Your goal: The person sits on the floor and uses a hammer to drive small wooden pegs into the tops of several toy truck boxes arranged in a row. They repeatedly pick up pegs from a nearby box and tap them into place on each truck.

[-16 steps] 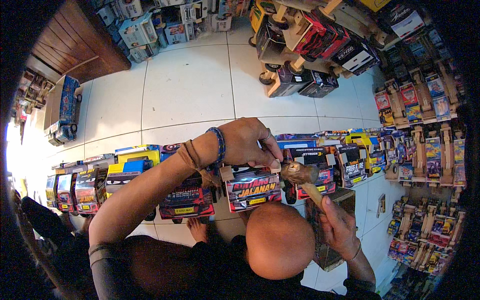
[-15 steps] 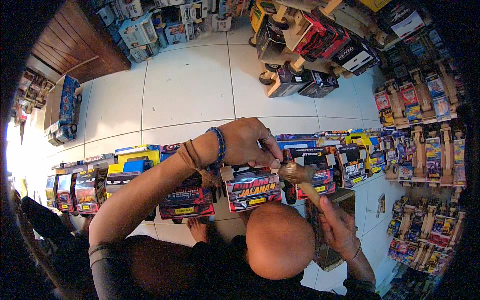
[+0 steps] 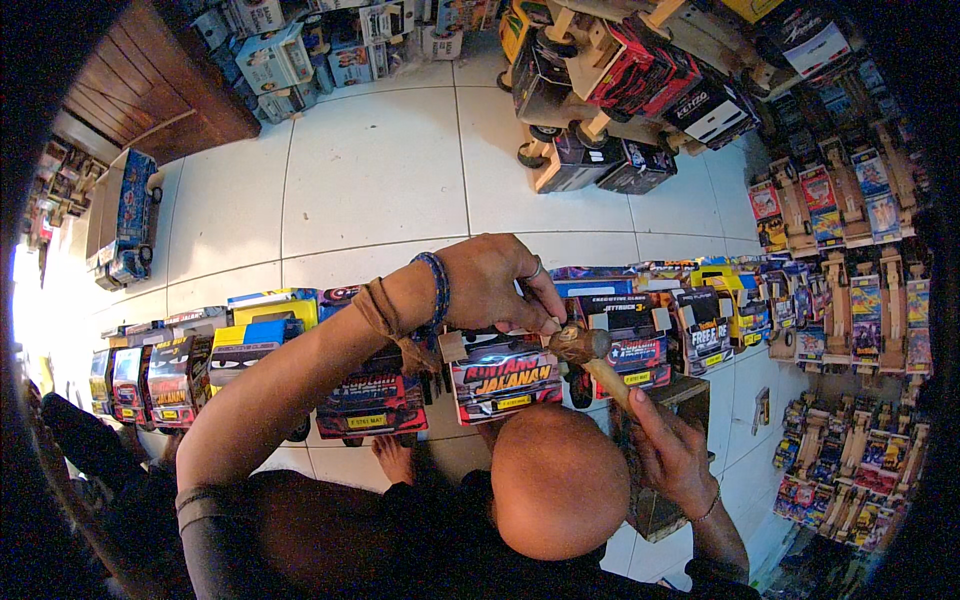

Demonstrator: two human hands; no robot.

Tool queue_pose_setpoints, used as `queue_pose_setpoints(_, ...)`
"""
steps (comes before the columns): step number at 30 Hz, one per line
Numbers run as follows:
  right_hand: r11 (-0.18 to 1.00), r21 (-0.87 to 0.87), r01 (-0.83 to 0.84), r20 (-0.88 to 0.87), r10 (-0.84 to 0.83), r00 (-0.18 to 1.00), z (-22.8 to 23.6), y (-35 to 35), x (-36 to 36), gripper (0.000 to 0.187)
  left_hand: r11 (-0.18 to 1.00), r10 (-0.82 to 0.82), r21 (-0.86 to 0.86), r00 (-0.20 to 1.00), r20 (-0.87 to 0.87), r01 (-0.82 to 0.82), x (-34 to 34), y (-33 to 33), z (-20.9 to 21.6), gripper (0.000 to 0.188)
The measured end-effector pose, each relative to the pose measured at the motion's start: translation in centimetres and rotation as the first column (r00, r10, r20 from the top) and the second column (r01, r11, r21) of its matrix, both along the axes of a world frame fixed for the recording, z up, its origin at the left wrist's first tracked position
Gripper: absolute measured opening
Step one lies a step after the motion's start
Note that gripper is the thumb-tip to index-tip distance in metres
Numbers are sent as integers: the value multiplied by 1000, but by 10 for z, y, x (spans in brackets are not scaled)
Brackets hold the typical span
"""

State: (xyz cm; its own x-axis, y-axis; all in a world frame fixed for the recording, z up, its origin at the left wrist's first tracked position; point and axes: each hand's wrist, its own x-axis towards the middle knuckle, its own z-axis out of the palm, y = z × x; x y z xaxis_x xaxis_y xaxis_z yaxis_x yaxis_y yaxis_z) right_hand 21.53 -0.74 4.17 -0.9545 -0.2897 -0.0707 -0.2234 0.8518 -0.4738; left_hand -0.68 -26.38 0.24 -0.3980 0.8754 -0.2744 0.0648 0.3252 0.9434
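Left hand [image 3: 495,285] reaches over the toy truck [image 3: 505,372] in the floor row, fingers pinched together on something too small to identify. Right hand [image 3: 668,450] grips the hammer [image 3: 590,355] by its handle; head barely shifted since half a second ago, poised beside the fingertips.

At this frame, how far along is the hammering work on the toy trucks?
Done, by the look of it: a long row of finished toy trucks stands on the tiled floor. In hand: the right hand holds a wooden hammer with its head beside the left hand's fingertips, pinched over one truck. What is being driven is too small to tell. No unfinished trucks show.
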Motion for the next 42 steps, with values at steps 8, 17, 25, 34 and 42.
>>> queue_pose_setpoints(8,999,-5,40,13,-40,999,1,-1,0,70,1000,3,16,1000,-20,-3,0,0,-2,22)
queue_pose_setpoints(17,999,-19,29,1,-29,1000,-1,-1,-2,70,1000,16,-14,1000,-26,-17,0,2,-3,22)
queue_pose_setpoints(25,1000,4,31,28,-31,999,-3,-4,-4,71,1000,-8,-30,999,-48,6,-2,1,-2,23)
queue_pose_setpoints(34,999,2,36,27,-36,999,-4,-4,-5,71,999,23,-36,1000,9,-23,-2,4,-3,23)
queue_pose_setpoints(42,1000,7,12,74,-13,997,-4,1,-2,73,1000,-10,-5,1000,-13,10,-3,3,-6,24)
